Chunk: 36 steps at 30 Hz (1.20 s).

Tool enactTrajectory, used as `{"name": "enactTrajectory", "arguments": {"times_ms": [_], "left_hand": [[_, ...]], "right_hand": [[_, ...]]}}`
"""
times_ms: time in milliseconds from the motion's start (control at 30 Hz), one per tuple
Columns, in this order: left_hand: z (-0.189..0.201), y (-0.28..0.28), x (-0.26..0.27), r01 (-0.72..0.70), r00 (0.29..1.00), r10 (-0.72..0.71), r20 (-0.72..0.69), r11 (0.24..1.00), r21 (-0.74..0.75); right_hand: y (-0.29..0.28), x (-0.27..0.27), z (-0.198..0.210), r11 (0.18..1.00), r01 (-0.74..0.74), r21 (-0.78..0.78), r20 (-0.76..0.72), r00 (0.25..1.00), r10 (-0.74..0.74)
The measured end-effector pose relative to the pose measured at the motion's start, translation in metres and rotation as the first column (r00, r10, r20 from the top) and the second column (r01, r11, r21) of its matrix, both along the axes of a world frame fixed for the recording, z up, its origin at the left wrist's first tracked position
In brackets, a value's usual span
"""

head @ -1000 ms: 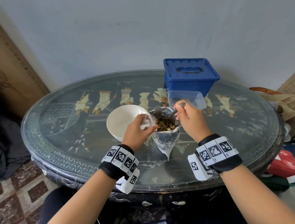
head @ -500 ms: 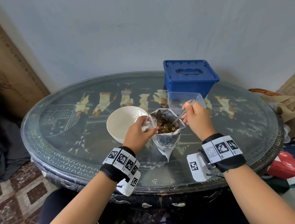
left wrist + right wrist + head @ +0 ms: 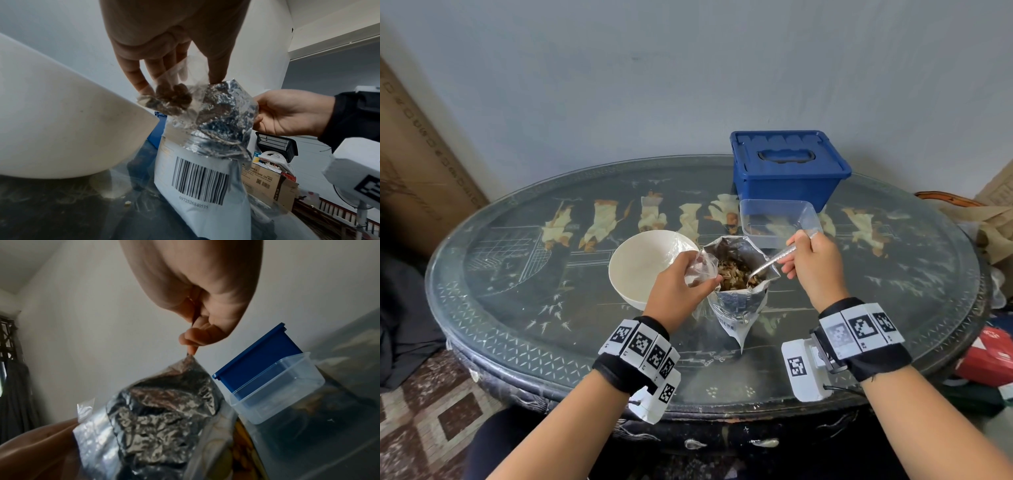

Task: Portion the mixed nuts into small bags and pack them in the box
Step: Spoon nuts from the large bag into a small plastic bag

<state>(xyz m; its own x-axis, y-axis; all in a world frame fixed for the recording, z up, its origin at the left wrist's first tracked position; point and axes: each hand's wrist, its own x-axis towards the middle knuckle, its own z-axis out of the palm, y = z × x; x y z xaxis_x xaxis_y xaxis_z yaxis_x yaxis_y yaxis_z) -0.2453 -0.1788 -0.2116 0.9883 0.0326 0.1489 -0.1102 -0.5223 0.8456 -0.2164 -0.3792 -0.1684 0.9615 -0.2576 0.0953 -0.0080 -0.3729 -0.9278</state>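
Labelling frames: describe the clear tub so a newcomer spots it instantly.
On the round table, find the blue box at the far side. The clear tub sits right in front of it, behind the foil bag. It alone is see-through, lidless and rectangular; the bowl is white and round.

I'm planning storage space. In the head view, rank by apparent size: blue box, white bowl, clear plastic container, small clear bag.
1. Blue box
2. White bowl, though it sits nearer the camera, so true order with the box is unsure
3. Clear plastic container
4. Small clear bag
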Motion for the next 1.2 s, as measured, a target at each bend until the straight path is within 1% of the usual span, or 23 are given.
{"name": "enactTrajectory", "arguments": {"times_ms": [233, 400, 500, 633, 833, 967, 1200], "left_hand": [[0.009, 0.005, 0.003, 0.03, 0.999, -0.028, -0.037, 0.999, 0.035], [0.022, 0.011, 0.006, 0.095, 0.994, -0.087, -0.059, 0.985, 0.142], [0.03, 0.012, 0.008, 0.151, 0.986, -0.13, -0.101, 0.959, 0.24], [0.037, 0.013, 0.015, 0.206, 0.977, -0.169, -0.129, 0.901, 0.382], [0.049, 0.007, 0.022, 0.247, 0.967, -0.176, -0.185, 0.831, 0.499], [0.057, 0.002, 0.023, 0.26, 0.964, -0.189, -0.185, 0.805, 0.533], [0.061, -0.008, 0.026, 0.289, 0.956, -0.214, -0.201, 0.804, 0.52]], "right_hand": [[-0.003, 0.001, -0.001, 0.993, 0.072, 0.094, -0.002, 0.997, -0.073], [-0.009, 0.002, 0.002, 0.986, 0.114, 0.125, 0.017, 0.993, -0.117], [-0.013, 0.001, 0.005, 0.981, 0.144, 0.13, 0.039, 0.988, -0.151], [-0.019, 0.002, 0.012, 0.974, 0.171, 0.146, 0.063, 0.981, -0.182], [-0.022, 0.004, 0.023, 0.963, 0.16, 0.218, 0.095, 0.978, -0.184], [-0.019, 0.004, 0.027, 0.965, 0.147, 0.218, 0.103, 0.98, -0.172], [-0.013, 0.003, 0.027, 0.973, 0.128, 0.191, 0.098, 0.984, -0.148]]}}
